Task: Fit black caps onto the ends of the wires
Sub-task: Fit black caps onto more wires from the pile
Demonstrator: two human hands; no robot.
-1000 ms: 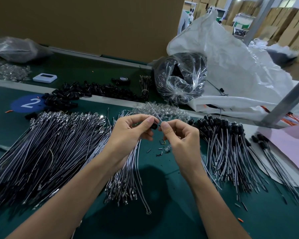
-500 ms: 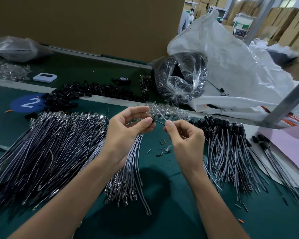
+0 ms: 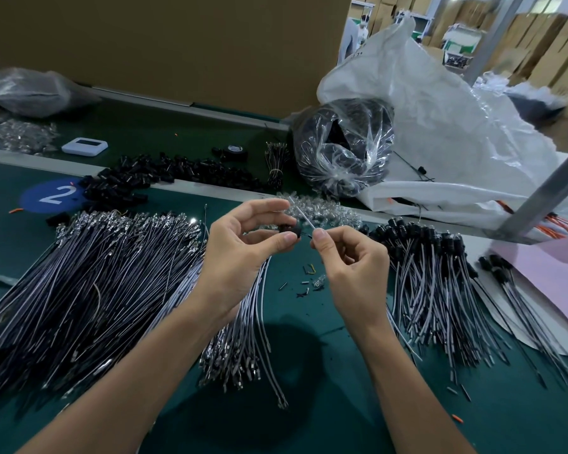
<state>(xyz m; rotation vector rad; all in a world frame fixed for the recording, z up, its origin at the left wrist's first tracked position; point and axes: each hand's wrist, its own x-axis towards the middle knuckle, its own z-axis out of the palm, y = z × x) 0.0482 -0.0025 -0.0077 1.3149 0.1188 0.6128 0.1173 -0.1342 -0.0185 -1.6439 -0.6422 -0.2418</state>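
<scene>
My left hand (image 3: 243, 250) pinches a small black cap (image 3: 291, 230) between thumb and fingers above the green table. My right hand (image 3: 351, 260) pinches a thin grey wire (image 3: 304, 217) whose end meets the cap. A big heap of uncapped grey wires (image 3: 89, 283) lies at the left, and a smaller bunch (image 3: 246, 329) runs under my left wrist. Wires with black caps fitted (image 3: 440, 276) lie fanned out at the right. Loose black caps (image 3: 164, 175) are piled behind the wires.
Clear plastic parts (image 3: 328, 211) lie just beyond my hands. A plastic bag of black parts (image 3: 345, 145) and a large white sack (image 3: 456, 126) stand at the back right. A slanted metal bar (image 3: 545, 198) crosses the right side. Small offcuts (image 3: 304, 283) litter the table.
Both hands have risen a little and drawn slightly apart. The black cap now shows clearly at my left fingertips, with the wire end in it.
</scene>
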